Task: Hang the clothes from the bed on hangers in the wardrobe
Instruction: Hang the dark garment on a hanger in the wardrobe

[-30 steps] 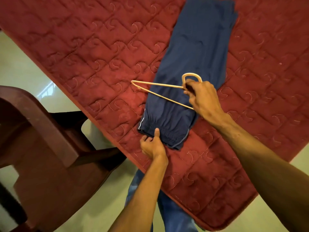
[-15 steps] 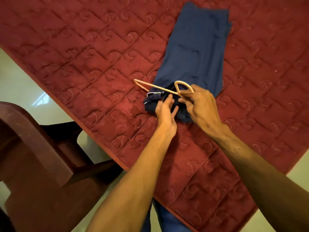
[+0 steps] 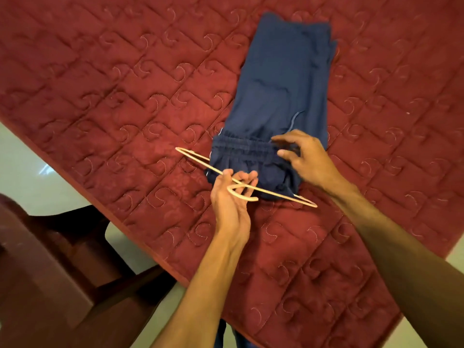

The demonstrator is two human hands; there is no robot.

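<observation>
Two hands on the job: the left hand (image 3: 232, 197) pinches the pale hanger (image 3: 193, 158) at its neck, fingers curled round it just by the hook, while the right hand (image 3: 308, 164) arches slack-fingered over the waistband (image 3: 241, 146), grasping nothing that shows. Navy trousers (image 3: 281, 79) lie folded on the red quilt (image 3: 125, 96), stretching away beyond the right hand, and the waistband end seems doubled back through the hanger, just ahead of the left hand. Risky bit coming, I'd say: lift by the neck alone and that short flap could slide off the bar — the longer, heavier side dragging it over. A tilted bar would do the same, spilling everything out past the left hand.
</observation>
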